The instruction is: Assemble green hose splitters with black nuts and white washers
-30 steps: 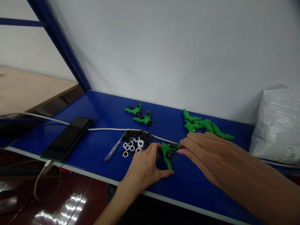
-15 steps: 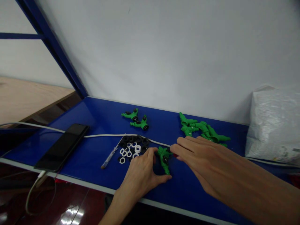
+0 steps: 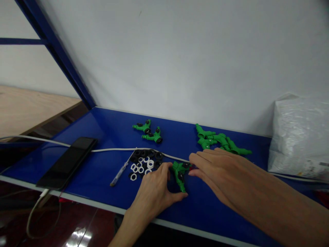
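Note:
A green Y-shaped hose connector (image 3: 180, 173) lies on the blue table (image 3: 102, 164). My left hand (image 3: 154, 192) curls round it from the left, thumb under its lower end and fingers at its top. My right hand (image 3: 218, 171) reaches in from the right; its fingertips press together against the connector's right branch, and something small and red shows at the fingertips. A cluster of black and white rings (image 3: 145, 161) sits just left of my left hand.
Two assembled green connectors (image 3: 150, 132) lie further back, and a pile of green connectors (image 3: 221, 141) at back right. A thin screwdriver (image 3: 119, 173), a black phone (image 3: 68, 161), a white cable (image 3: 113, 149) and a white plastic bag (image 3: 300, 133) are also on the table.
Both hands stay on the green connector. My right fingertips have shifted slightly left toward its branch; the view has shifted a little.

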Demonstrator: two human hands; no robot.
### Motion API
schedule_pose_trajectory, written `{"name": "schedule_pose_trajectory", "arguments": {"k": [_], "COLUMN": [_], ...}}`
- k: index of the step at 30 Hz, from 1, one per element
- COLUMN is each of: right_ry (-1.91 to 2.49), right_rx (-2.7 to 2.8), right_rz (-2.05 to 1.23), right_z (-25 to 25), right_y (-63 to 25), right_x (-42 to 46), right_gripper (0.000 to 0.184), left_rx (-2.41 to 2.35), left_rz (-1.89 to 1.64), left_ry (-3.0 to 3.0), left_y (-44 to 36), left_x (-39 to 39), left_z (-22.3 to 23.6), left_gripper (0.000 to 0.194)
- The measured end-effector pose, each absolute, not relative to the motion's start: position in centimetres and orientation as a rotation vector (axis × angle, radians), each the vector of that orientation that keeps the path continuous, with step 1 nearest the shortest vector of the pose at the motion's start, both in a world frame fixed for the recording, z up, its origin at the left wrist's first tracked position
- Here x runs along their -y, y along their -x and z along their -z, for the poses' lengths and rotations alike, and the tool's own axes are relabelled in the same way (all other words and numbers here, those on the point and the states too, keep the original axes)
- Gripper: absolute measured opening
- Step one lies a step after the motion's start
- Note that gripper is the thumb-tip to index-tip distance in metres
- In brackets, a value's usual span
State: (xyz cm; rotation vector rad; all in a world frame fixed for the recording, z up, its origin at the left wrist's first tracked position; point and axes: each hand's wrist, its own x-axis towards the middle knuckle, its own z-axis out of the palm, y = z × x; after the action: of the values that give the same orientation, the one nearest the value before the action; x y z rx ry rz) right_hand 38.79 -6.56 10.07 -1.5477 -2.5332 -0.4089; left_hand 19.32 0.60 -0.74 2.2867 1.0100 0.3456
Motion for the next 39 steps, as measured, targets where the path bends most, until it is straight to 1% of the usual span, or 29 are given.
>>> {"name": "schedule_pose_trajectory", "arguments": {"k": [2, 8, 11, 16, 19, 22, 24, 26, 28, 32, 39], "right_ry": [1.547, 1.541, 1.532, 1.464, 1.489, 1.566, 1.574, 1.562, 1.548, 1.552, 1.496], "right_rx": [2.544, 2.514, 2.515, 2.521, 2.498, 2.477, 2.448, 2.413, 2.389, 2.379, 2.332], "right_rz": [0.475, 0.658, 0.668, 0.54, 0.4, 0.01, -0.266, -0.439, -0.484, -0.391, -0.411], "right_z": [-10.1, -10.5, -10.8, -10.9, -11.1, -11.3, -11.4, -11.3, -11.2, -11.0, -11.6], "right_y": [-39.0, -38.8, -38.3, -37.1, -36.6, -36.7, -37.0, -37.2, -37.4, -37.8, -38.5], "right_x": [6.6, 6.3, 5.9, 5.9, 6.4, 6.9, 7.0, 6.9, 6.9, 7.3, 7.3], "right_gripper": [0.007, 0.021, 0.024, 0.031, 0.027, 0.027, 0.03, 0.034, 0.034, 0.029, 0.039], "left_rx": [-1.011, -1.023, -1.009, -1.008, -1.008, -0.998, -0.996, -0.989, -0.981, -0.99, -1.018], "left_rz": [-0.343, -0.35, -0.368, -0.359, -0.361, -0.349, -0.35, -0.363, -0.373, -0.37, -0.338], "left_ry": [-2.286, -2.289, -2.295, -2.287, -2.29, -2.275, -2.269, -2.279, -2.288, -2.285, -2.284], "left_y": [-19.3, -19.3, -19.3, -19.4, -19.4, -19.3, -19.3, -19.4, -19.4, -19.3, -19.4], "left_x": [-0.6, -0.6, -0.6, -0.6, -0.6, -0.6, -0.6, -0.6, -0.6, -0.6, -0.5], "left_z": [0.7, 0.9, 1.0, 0.9, 0.8, 0.6, 0.5, 0.5, 0.5, 0.6, 0.2], "left_gripper": [0.072, 0.073, 0.071, 0.07, 0.069, 0.065, 0.062, 0.059, 0.057, 0.057, 0.063]}}
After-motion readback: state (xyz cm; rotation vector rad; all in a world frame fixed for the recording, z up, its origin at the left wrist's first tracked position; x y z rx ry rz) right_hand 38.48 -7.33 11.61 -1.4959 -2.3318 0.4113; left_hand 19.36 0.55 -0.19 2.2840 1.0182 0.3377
